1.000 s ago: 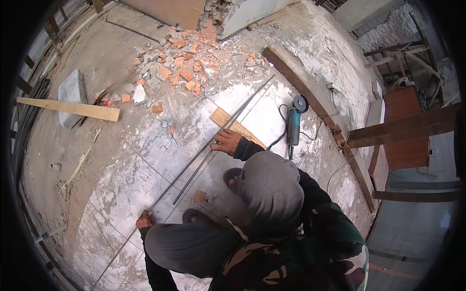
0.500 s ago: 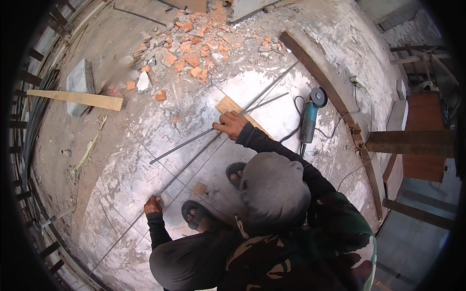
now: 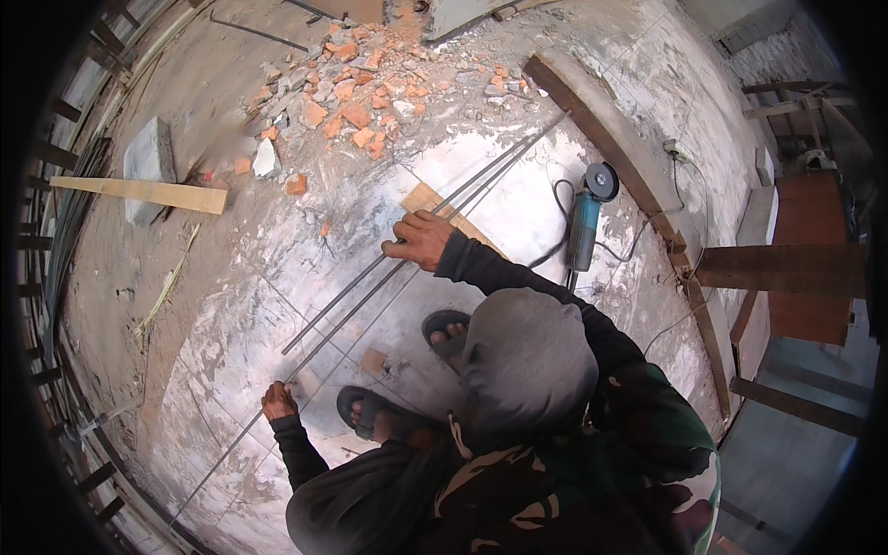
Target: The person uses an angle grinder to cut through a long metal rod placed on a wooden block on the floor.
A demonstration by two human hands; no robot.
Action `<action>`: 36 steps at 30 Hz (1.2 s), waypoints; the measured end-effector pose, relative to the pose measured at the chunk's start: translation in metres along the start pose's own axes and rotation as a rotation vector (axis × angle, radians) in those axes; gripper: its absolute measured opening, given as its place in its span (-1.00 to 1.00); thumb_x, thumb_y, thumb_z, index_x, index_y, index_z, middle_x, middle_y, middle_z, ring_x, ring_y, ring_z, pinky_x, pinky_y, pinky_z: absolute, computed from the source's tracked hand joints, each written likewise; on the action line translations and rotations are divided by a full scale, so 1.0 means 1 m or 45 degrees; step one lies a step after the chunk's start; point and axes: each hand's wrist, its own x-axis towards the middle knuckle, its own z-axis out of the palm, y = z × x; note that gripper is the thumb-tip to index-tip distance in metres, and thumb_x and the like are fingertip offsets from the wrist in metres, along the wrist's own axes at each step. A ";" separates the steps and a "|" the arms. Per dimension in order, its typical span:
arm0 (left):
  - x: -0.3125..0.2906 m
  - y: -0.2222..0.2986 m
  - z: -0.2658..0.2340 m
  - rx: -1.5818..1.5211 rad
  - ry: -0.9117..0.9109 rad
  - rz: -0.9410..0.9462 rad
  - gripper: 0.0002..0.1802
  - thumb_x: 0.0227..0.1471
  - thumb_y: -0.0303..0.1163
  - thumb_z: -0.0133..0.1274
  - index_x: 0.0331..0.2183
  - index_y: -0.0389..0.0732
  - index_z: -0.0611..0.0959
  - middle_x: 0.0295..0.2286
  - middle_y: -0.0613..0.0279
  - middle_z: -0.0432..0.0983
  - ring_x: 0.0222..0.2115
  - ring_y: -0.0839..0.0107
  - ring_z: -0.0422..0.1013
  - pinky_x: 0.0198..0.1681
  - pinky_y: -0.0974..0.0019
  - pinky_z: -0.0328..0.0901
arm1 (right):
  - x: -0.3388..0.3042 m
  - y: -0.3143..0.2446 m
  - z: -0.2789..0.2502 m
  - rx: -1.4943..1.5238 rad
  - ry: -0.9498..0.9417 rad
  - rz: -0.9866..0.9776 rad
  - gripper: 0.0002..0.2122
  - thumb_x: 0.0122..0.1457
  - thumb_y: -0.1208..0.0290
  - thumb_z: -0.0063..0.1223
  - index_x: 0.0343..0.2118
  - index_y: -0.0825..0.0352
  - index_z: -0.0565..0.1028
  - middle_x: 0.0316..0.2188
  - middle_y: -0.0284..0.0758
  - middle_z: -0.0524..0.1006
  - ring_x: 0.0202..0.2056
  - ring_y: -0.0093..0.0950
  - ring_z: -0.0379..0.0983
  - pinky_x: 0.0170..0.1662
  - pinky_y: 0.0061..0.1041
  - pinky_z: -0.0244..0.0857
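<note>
Two thin dark metal rods lie slantwise over the pale floor, nearly side by side. My left hand (image 3: 278,400) is closed on the longer rod (image 3: 342,326), whose near end runs off to the lower left. Higher up, my right hand (image 3: 419,239) is curled over both rods, with its thumb and fingers about the shorter rod (image 3: 324,314). The shorter rod's near end stops a little above my left hand. Beneath the rods, beside my right hand, lies a flat wooden board (image 3: 424,197). Exact finger contact under my right palm is hidden.
An angle grinder (image 3: 585,227) with a black cord lies right of the rods, near a long wooden beam (image 3: 615,157). Broken brick rubble (image 3: 356,113) is heaped at the far side. On the left, a plank (image 3: 148,191) rests across a concrete block (image 3: 151,153).
The shorter rod has swung from crossing the longer one to lying almost parallel with it. My right hand has shifted slightly left and my left hand slightly down and left.
</note>
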 end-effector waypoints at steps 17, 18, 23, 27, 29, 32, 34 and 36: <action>0.029 -0.007 -0.032 -0.104 0.068 -0.018 -0.61 0.15 -0.12 -0.10 -0.53 -0.23 0.44 -0.60 -0.07 0.42 -0.54 -0.10 0.38 -0.49 0.01 0.25 | -0.008 -0.009 -0.018 0.120 0.232 0.217 -0.67 -0.13 0.60 -0.02 -0.25 0.09 0.44 -0.45 -0.39 0.32 -0.36 -0.38 0.31 -0.34 -0.41 0.22; 0.020 -0.002 -0.037 -0.088 0.087 -0.008 -0.61 0.15 -0.11 -0.10 -0.53 -0.23 0.44 -0.60 -0.06 0.42 -0.54 -0.10 0.38 -0.49 0.00 0.25 | -0.008 -0.012 -0.021 0.119 0.222 0.236 -0.67 -0.14 0.59 -0.01 -0.25 0.10 0.43 -0.45 -0.38 0.32 -0.35 -0.38 0.31 -0.32 -0.41 0.21; 0.004 0.010 -0.036 -0.082 -0.227 -0.041 -0.59 0.13 -0.06 -0.10 -0.53 -0.21 0.42 -0.57 -0.05 0.44 -0.50 -0.10 0.40 -0.47 -0.02 0.26 | -0.010 -0.015 -0.026 0.126 0.207 0.256 -0.66 -0.13 0.59 -0.01 -0.23 0.10 0.44 -0.46 -0.37 0.32 -0.34 -0.38 0.31 -0.30 -0.39 0.21; 0.015 -0.003 0.009 -0.031 -0.275 -0.108 -0.60 0.10 -0.04 -0.06 -0.49 -0.20 0.44 -0.54 -0.07 0.47 -0.45 -0.13 0.41 -0.42 -0.03 0.30 | -0.003 -0.016 -0.019 0.209 0.220 0.229 -0.66 -0.11 0.60 -0.02 -0.22 0.10 0.44 -0.44 -0.37 0.34 -0.35 -0.38 0.31 -0.29 -0.38 0.22; 0.030 -0.029 0.013 0.000 -0.189 -0.184 -0.62 0.10 -0.07 -0.04 -0.48 -0.21 0.44 -0.53 -0.08 0.47 -0.45 -0.13 0.41 -0.42 -0.03 0.29 | 0.007 -0.020 -0.022 0.203 0.220 0.234 -0.65 -0.14 0.60 -0.03 -0.22 0.11 0.44 -0.44 -0.36 0.34 -0.34 -0.37 0.31 -0.29 -0.38 0.22; 0.095 -0.039 -0.024 -0.103 0.136 -0.156 -0.63 0.14 -0.17 -0.06 -0.52 -0.29 0.41 -0.57 -0.15 0.42 -0.50 -0.17 0.37 -0.48 0.00 0.24 | 0.006 -0.016 -0.032 0.207 0.261 0.243 -0.64 -0.17 0.60 -0.03 -0.23 0.12 0.44 -0.46 -0.35 0.34 -0.36 -0.35 0.31 -0.32 -0.37 0.21; 0.119 -0.041 -0.032 -0.078 0.158 -0.109 -0.65 0.15 -0.21 -0.07 -0.53 -0.28 0.41 -0.59 -0.15 0.41 -0.52 -0.17 0.36 -0.49 0.00 0.23 | -0.004 -0.011 -0.035 0.187 0.269 0.254 -0.66 -0.17 0.60 -0.03 -0.24 0.13 0.44 -0.47 -0.35 0.33 -0.38 -0.35 0.31 -0.33 -0.38 0.21; 0.120 -0.043 -0.039 -0.109 0.096 -0.111 -0.66 0.15 -0.21 -0.07 -0.53 -0.26 0.42 -0.59 -0.15 0.41 -0.53 -0.16 0.36 -0.50 0.01 0.23 | -0.011 -0.010 -0.036 0.168 0.270 0.252 -0.69 -0.14 0.59 -0.03 -0.27 0.14 0.44 -0.48 -0.35 0.32 -0.40 -0.36 0.31 -0.34 -0.40 0.20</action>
